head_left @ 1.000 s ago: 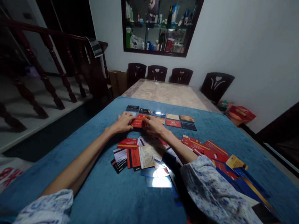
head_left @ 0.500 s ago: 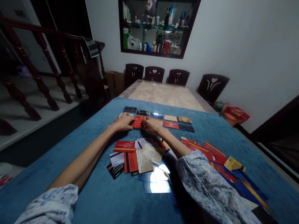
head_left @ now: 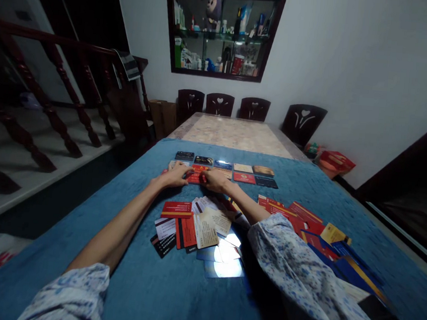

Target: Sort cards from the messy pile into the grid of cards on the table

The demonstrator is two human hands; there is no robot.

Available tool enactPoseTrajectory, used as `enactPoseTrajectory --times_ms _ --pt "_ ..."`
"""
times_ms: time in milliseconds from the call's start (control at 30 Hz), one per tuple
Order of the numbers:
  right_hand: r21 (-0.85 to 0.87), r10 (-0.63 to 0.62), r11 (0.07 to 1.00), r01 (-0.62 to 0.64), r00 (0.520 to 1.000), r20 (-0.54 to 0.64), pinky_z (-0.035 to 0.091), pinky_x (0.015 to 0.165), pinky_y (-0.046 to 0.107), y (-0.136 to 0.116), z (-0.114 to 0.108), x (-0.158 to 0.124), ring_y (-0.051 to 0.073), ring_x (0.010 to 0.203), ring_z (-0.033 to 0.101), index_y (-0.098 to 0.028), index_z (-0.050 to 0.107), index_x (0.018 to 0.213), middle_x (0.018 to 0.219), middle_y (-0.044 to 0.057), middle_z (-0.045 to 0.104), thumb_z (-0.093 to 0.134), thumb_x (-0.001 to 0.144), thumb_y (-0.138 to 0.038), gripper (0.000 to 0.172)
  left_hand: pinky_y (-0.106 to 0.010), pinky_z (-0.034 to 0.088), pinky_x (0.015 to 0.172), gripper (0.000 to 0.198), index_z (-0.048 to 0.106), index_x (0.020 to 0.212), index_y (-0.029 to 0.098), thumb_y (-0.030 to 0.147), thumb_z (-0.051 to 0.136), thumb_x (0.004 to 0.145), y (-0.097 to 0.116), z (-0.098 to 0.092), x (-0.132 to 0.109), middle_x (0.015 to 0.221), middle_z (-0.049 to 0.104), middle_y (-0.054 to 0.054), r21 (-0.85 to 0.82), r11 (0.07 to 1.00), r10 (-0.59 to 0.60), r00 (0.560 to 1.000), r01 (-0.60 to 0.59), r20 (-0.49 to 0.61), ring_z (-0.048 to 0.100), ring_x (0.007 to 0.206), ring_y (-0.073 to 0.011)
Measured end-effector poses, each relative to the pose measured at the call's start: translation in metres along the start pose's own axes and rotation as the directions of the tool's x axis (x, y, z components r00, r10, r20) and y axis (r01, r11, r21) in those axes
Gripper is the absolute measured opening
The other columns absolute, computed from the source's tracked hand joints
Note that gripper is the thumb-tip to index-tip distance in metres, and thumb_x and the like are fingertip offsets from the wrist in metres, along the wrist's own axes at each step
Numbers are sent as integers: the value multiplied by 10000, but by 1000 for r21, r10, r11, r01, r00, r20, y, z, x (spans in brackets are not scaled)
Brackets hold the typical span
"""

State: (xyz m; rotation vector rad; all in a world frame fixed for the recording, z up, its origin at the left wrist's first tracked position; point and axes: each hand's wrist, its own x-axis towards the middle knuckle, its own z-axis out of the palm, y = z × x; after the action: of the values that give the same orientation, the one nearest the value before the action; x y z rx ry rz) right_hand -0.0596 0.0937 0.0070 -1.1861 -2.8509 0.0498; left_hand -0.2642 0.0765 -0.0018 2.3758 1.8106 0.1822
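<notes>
Two neat rows of cards lie on the blue cloth point(head_left: 125, 227). In the nearer row a red card point(head_left: 196, 178) lies between my hands, its side edges partly hidden by my fingers. My left hand point(head_left: 176, 174) is closed at the card's left edge, also covering part of a pale card point(head_left: 179, 163). From the right, my right hand point(head_left: 215, 179) has curled fingers on the same red card. Closer to me lies a loose, overlapping heap of cards: a red one point(head_left: 177, 209), an orange one point(head_left: 185, 233), a cream one point(head_left: 207, 231) and several others.
More cards spread on the right, including a yellow one point(head_left: 334, 234) and a blue one point(head_left: 358, 277). Beyond the cloth shows the bare stone tabletop point(head_left: 234, 132). Chairs point(head_left: 255, 109) line the far end. A wooden railing point(head_left: 60, 94) runs along the left.
My right fingers have shifted slightly left over the red card. My left hand stays at its left edge. The whole view has moved a little; the other cards lie as before.
</notes>
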Motion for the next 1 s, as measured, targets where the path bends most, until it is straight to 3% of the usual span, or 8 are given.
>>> enactPoseTrajectory --times_ms 300,733,1000 --pt "22 -4 1000 5 1000 -8 446 800 267 0 1 -1 236 976 656 -173 685 1178 1118 140 694 573 870 -169 328 -553 297 1041 388 647 1130 254 233 656 743 0 1 -3 1186 651 -72 1 1000 13 1000 -13 -5 358 1302 -364" --pt "34 -7 999 8 1000 -23 457 828 279 1 1 -2 230 981 638 -154 684 1182 1190 167 632 579 880 -189 322 -551 320 1006 328 675 1098 249 253 644 772 0 3 -7 1262 577 -106 77 994 76 995 -71 -65 336 1283 -360" --pt "71 -21 997 24 999 -32 461 874 266 6 -1 -5 209 1025 635 -140 637 1251 1241 164 601 630 870 -216 388 -539 330 1004 401 673 1159 235 255 633 760 4 -4 -16 1279 578 -98 23 994 105 990 -104 -98 352 1264 -350"
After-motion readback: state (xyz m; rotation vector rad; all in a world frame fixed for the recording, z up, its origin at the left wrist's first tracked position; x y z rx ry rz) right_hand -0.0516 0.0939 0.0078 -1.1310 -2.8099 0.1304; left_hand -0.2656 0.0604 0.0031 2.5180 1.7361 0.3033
